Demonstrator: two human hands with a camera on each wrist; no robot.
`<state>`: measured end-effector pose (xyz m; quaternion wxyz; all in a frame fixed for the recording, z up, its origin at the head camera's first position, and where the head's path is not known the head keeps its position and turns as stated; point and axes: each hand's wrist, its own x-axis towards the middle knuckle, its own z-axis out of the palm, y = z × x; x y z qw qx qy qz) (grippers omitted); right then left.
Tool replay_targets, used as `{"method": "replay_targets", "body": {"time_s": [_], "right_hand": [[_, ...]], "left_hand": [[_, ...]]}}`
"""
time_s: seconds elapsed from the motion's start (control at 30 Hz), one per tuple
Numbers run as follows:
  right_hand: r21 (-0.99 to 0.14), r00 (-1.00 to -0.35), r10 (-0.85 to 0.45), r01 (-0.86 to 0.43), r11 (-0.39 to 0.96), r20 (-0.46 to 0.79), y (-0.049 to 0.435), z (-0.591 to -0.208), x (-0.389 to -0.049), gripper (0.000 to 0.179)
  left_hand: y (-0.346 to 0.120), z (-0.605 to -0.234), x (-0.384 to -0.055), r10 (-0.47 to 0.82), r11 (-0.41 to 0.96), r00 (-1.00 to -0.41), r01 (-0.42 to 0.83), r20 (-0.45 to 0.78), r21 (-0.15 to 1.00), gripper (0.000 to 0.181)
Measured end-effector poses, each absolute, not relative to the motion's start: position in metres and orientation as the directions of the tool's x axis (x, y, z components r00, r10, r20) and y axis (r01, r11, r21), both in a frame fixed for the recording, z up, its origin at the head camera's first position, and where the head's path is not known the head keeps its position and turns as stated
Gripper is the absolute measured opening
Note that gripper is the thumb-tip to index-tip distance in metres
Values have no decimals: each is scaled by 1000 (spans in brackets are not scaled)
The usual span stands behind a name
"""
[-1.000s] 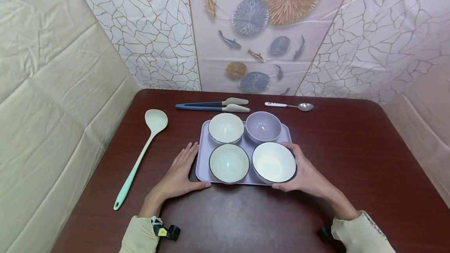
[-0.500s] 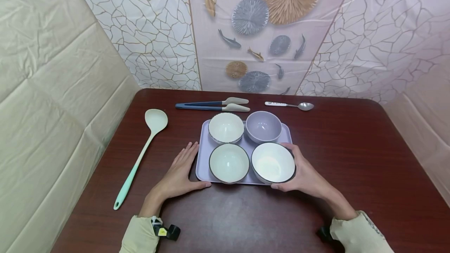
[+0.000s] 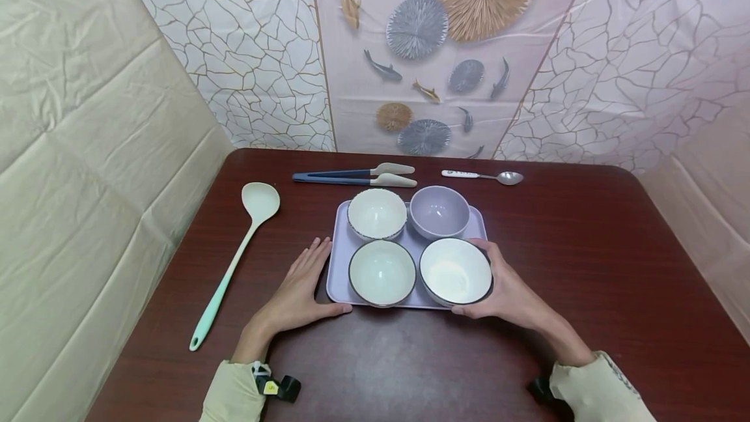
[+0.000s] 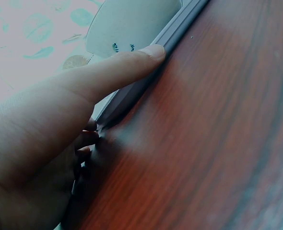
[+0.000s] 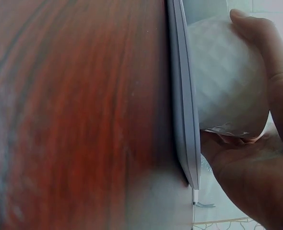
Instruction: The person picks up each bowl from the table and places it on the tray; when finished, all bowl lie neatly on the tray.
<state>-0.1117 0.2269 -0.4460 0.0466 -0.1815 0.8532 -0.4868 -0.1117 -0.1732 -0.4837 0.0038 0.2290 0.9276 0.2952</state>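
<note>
A lavender tray (image 3: 340, 285) carries several bowls. My right hand (image 3: 510, 295) holds the front right white bowl (image 3: 456, 271) from its right side, thumb near the front and fingers behind. In the right wrist view this bowl's dimpled outer wall (image 5: 228, 72) stands right at the tray rim (image 5: 185, 96). My left hand (image 3: 301, 288) rests at the tray's front left corner, its fingers fairly straight along the left side. Its thumb (image 4: 127, 67) touches the front rim in the left wrist view. Beside the held bowl sits a pale, dark-rimmed bowl (image 3: 382, 272).
At the back of the tray are a white bowl (image 3: 377, 213) and a purple bowl (image 3: 439, 211). Blue-handled tongs (image 3: 354, 176) and a spoon (image 3: 483, 176) lie behind it. To the left lies a long ladle (image 3: 237, 259) with a mint handle. Fabric walls surround the table (image 3: 592, 266).
My right hand and its white bowl have shifted very slightly left since the first frame. The left hand and the tray stay put.
</note>
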Motion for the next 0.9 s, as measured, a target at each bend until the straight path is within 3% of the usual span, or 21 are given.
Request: {"method": "replay_targets", "body": {"time_s": [0.3,0.6,0.9], "right_hand": [[-848,-929,-356,-264,459,97,221,-437,-108,115],[-850,-909,-385,-326,414,161,213,-410,-98,129],[-846,-912,-388,-311,433,136,213,-407,-98,122]], "left_hand": [[-173,-484,-112,424,724,-898,414,118,552,120],[-172,-484,-114,425,724,-898,412,114,553,120],[-173,-484,-114,423,716,-897,417,128,560,121]]}}
